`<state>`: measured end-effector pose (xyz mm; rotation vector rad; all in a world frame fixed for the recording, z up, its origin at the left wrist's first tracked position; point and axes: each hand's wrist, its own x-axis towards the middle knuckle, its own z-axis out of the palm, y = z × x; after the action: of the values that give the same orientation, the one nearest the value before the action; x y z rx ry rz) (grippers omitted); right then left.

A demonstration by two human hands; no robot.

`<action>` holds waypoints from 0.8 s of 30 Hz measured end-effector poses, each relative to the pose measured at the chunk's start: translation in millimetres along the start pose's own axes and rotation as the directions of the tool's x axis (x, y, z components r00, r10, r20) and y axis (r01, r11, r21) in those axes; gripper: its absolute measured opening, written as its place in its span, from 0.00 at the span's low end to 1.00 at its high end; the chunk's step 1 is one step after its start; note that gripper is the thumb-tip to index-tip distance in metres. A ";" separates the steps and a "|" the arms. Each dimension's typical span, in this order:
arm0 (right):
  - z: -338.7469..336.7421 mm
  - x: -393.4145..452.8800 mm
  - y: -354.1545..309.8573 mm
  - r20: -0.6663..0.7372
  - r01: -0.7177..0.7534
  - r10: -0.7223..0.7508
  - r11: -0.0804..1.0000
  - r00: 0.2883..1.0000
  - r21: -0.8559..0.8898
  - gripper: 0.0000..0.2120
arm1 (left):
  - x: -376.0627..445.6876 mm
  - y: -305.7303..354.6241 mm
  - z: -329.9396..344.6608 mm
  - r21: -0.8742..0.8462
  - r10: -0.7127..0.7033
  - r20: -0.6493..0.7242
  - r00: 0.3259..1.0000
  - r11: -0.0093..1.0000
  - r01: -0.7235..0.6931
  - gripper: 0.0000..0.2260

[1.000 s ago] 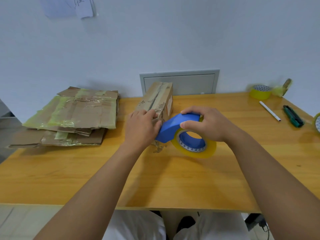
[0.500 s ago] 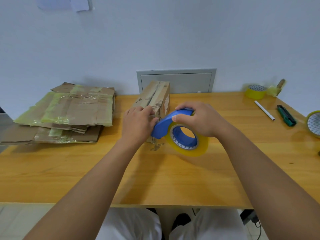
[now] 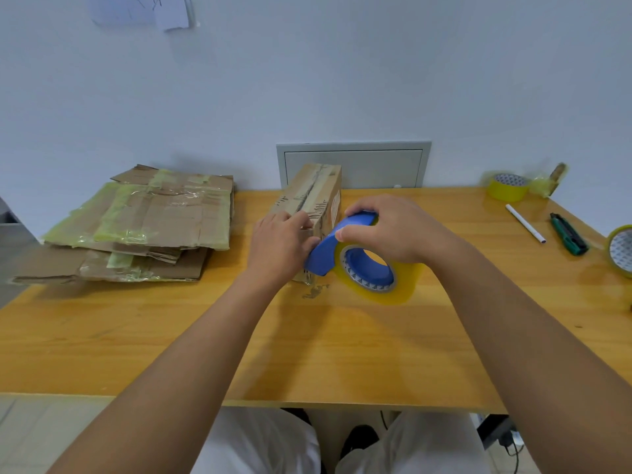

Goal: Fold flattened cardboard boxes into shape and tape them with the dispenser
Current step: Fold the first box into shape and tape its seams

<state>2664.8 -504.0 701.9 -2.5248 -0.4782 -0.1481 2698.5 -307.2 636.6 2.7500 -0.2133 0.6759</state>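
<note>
A small folded cardboard box (image 3: 316,191) stands on the wooden table (image 3: 307,347), its long side pointing away from me. My left hand (image 3: 278,244) grips its near end, fingers curled over the top edge. My right hand (image 3: 396,229) holds the blue tape dispenser (image 3: 337,242) with its yellowish clear tape roll (image 3: 376,278); the dispenser's front end sits against the box's near right corner. The box's near face is hidden behind my hands.
A stack of flattened, tape-covered cardboard boxes (image 3: 147,220) lies at the left. At the right are a yellow tape roll (image 3: 508,187), a white pen (image 3: 525,223), a green utility knife (image 3: 569,233) and another tape roll (image 3: 620,249) at the edge. A grey wall panel (image 3: 376,165) sits behind the box.
Both hands, the box and the dispenser keep the same hold; the dispenser has shifted slightly closer against the box's near end. The camera view moved a little.
</note>
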 end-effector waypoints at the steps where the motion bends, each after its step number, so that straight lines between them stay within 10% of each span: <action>1: -1.9 1.3 -0.3 0.008 -0.001 0.001 1.000 1.000 0.003 0.16 | -0.3 -0.6 -0.3 -0.005 0.003 0.000 1.000 1.000 -0.003 0.14; 10: 18.8 6.3 -2.0 0.009 -0.126 0.127 0.989 0.992 -0.074 0.16 | -1.5 -4.2 2.1 0.019 0.034 0.003 0.999 0.999 -0.035 0.17; 18: 5.6 -10.0 28.1 -0.308 -0.318 0.315 0.947 0.897 0.044 0.22 | -5.6 -4.0 11.1 0.085 0.053 -0.013 0.999 0.995 -0.052 0.20; 24: 37.6 -3.6 39.9 -0.498 -0.189 0.305 0.944 0.811 0.271 0.25 | -9.6 -2.0 23.4 0.160 0.052 -0.132 0.990 0.987 -0.030 0.19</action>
<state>2676.3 -515.6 649.4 -2.1790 0.0662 -0.6483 2700.5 -312.2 611.8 2.8410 -0.1940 0.9245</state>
